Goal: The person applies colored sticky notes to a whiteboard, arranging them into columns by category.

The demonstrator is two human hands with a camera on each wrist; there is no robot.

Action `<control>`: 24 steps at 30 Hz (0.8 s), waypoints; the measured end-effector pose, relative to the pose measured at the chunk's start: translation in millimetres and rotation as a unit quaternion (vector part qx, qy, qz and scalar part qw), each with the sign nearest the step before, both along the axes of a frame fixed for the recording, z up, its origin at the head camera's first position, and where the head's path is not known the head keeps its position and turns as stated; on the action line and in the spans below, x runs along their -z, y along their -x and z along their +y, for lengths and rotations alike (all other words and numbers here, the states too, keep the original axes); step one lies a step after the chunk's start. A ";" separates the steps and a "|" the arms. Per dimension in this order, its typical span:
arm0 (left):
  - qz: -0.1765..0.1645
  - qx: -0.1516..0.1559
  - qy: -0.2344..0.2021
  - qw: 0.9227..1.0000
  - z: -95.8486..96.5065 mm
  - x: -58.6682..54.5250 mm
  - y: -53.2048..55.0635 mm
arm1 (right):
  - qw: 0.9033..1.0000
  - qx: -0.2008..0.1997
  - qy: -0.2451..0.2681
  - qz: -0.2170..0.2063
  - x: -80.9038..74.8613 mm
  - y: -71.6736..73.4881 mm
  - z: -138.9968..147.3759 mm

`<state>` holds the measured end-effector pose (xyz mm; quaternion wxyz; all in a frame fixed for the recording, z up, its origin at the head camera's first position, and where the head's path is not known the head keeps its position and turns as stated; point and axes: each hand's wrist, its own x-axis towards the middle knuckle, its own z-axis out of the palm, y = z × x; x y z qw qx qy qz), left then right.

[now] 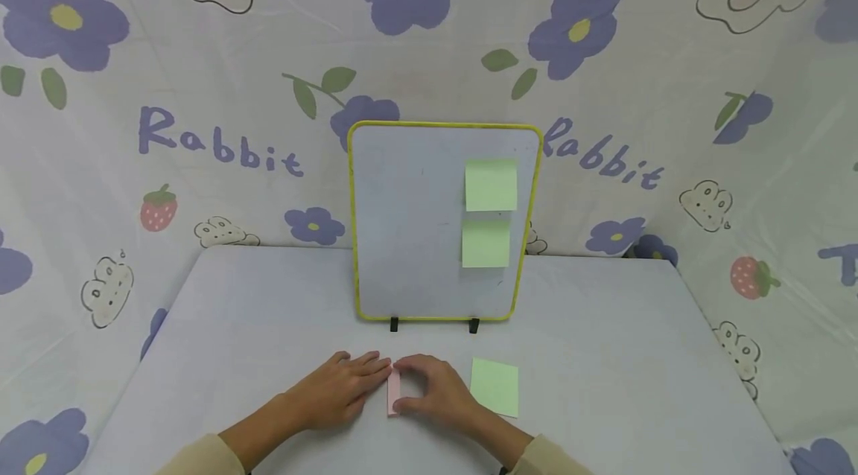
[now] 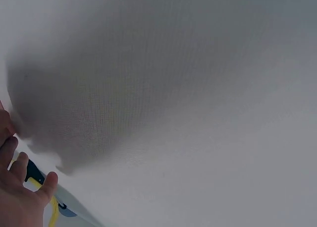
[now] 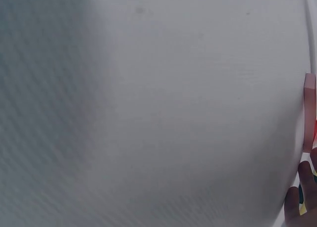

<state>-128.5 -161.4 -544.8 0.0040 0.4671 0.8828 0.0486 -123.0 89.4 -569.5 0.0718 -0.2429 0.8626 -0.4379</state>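
On the white table lies a narrow pink sticky note pad (image 1: 393, 394), also at the right edge of the right wrist view (image 3: 309, 110). My right hand (image 1: 442, 394) spans it, index finger at the far end and thumb at the near end. From the other side my left hand (image 1: 338, 389) rests flat, its extended fingertips touching the pad's far left edge. Fingers of the left hand (image 2: 22, 199) show at the lower left of the left wrist view. Right of the right hand lies a green square of sticky notes (image 1: 495, 387).
Behind the hands a yellow-framed whiteboard (image 1: 409, 222) stands on black feet (image 1: 474, 325). Two green sticky notes hang on its right side, one upper (image 1: 491, 185) and one lower (image 1: 485, 244). A patterned cloth (image 1: 255, 88) hangs behind the white table (image 1: 603, 363).
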 end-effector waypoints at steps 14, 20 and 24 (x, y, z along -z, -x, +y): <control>-0.039 -0.011 0.003 0.999 -0.8 -1.1 -0.7 | 0.998 -0.010 -0.032 0.050 2.0 -2.9 -2.7; -0.038 -0.009 -0.004 0.999 -2.0 2.0 -1.8 | 0.998 -0.006 -0.045 0.042 -2.3 -3.5 -3.3; -0.043 -0.010 -0.003 0.999 -2.5 5.0 -1.9 | 0.998 -0.004 -0.047 0.046 -3.4 -4.3 -3.5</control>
